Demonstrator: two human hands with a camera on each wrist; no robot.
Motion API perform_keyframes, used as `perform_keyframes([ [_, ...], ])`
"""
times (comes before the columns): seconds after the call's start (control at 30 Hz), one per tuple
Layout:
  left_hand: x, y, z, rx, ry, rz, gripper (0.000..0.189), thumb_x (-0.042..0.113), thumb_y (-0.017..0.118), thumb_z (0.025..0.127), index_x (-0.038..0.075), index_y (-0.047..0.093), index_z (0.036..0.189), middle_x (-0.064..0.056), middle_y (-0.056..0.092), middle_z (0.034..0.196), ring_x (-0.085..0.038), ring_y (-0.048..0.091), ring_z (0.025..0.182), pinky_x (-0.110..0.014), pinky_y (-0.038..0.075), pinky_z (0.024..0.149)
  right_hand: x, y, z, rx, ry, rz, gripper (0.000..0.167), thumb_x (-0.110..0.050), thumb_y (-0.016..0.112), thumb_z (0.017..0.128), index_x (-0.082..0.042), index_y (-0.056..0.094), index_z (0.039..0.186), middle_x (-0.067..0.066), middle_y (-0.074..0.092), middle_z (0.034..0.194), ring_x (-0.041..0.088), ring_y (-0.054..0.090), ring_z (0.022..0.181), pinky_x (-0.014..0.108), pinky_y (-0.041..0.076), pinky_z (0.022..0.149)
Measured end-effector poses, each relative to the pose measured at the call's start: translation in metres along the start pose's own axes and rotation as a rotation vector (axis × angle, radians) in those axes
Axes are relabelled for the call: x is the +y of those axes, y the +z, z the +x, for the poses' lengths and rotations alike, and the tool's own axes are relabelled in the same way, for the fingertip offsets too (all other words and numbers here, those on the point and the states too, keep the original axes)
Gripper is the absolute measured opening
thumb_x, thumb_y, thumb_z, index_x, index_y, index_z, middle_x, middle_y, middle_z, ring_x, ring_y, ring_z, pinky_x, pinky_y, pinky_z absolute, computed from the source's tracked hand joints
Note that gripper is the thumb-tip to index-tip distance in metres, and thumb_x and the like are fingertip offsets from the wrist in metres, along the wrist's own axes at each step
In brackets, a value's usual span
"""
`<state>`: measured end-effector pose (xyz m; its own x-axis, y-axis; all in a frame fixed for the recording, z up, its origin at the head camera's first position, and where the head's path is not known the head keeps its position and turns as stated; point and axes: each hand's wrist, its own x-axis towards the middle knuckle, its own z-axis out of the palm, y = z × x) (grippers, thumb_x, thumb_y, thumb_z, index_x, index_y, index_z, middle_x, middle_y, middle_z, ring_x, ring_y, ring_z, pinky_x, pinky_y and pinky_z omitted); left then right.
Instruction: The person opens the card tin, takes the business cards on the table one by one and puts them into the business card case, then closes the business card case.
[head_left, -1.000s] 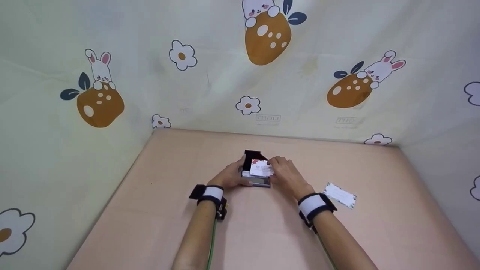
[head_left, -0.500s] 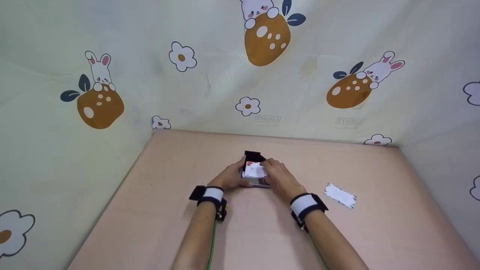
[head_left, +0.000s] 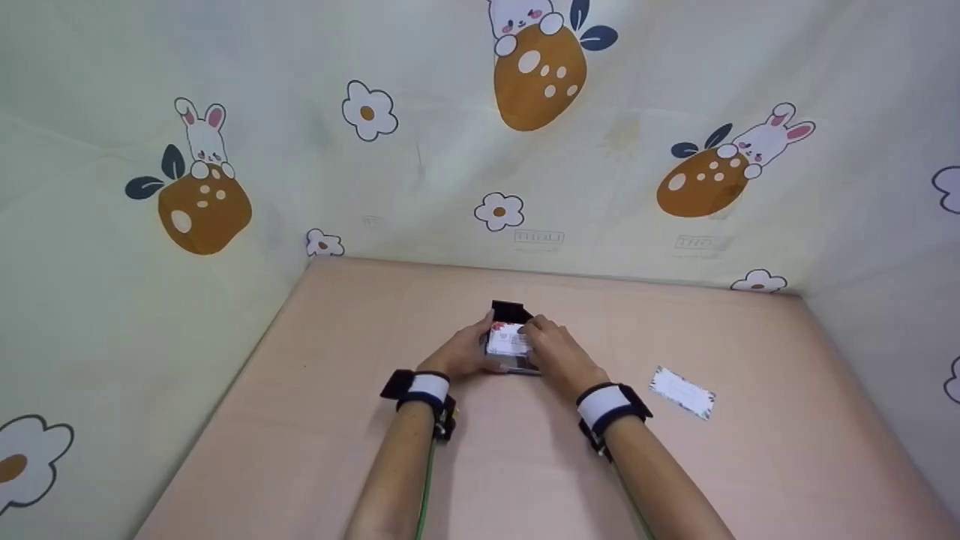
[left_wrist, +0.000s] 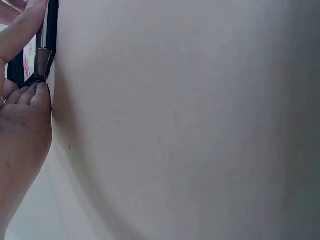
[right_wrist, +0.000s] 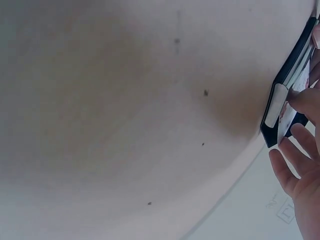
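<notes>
A dark business card case with its lid raised stands on the table ahead of me, in the middle of the head view. My left hand grips its left side, thumb at the near edge. Over the case's body lies a white business card with red flowers in one corner. My right hand pinches that card at its right side. In the right wrist view the card slants along the case, with thumb and fingers on it. Its far right part is hidden under the right hand.
Another white card with leafy corners lies flat on the pink tabletop, right of my right wrist. Patterned cloth walls with rabbits and flowers rise behind the table and along both sides.
My right hand has moved left with the card, which now lies further over the case and lower in it. My left hand has stayed at the case. The loose card has not moved.
</notes>
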<state>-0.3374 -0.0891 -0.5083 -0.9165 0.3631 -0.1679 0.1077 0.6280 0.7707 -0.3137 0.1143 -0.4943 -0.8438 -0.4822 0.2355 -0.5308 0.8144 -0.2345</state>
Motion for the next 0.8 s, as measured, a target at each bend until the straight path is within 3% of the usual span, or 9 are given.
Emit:
perform_keyframes([
  [0.33, 0.0, -0.002, -0.002, -0.004, 0.016, -0.005, 0.106, 0.025, 0.082, 0.083, 0.015, 0.012, 0.162, -0.012, 0.022, 0.167, -0.03, 0.02, 0.155, -0.043, 0.019, 0.128, -0.002, 0.002, 0.003, -0.065, 0.016, 0.01, 0.035, 0.002, 0.064, 0.094, -0.005, 0.069, 0.127, 0.02, 0.062, 0.13, 0.032, 0.066, 0.115, 0.037, 0.058, 0.095],
  [0.57, 0.0, -0.003, -0.003, -0.001, 0.039, -0.023, 0.107, 0.023, 0.082, 0.083, 0.014, 0.011, 0.162, -0.012, 0.021, 0.167, -0.03, 0.019, 0.156, -0.043, 0.018, 0.128, -0.004, 0.004, -0.001, -0.128, 0.045, 0.02, 0.041, 0.004, 0.054, 0.097, -0.009, 0.064, 0.135, 0.022, 0.053, 0.143, 0.038, 0.06, 0.126, 0.045, 0.053, 0.104],
  [0.8, 0.0, -0.001, -0.002, -0.002, 0.022, -0.032, 0.107, 0.023, 0.082, 0.083, 0.014, 0.01, 0.162, -0.011, 0.02, 0.167, -0.03, 0.018, 0.156, -0.044, 0.017, 0.128, -0.006, 0.005, -0.008, -0.175, 0.092, 0.026, 0.05, 0.003, 0.049, 0.097, -0.014, 0.056, 0.144, 0.023, 0.044, 0.152, 0.044, 0.052, 0.133, 0.053, 0.047, 0.11],
])
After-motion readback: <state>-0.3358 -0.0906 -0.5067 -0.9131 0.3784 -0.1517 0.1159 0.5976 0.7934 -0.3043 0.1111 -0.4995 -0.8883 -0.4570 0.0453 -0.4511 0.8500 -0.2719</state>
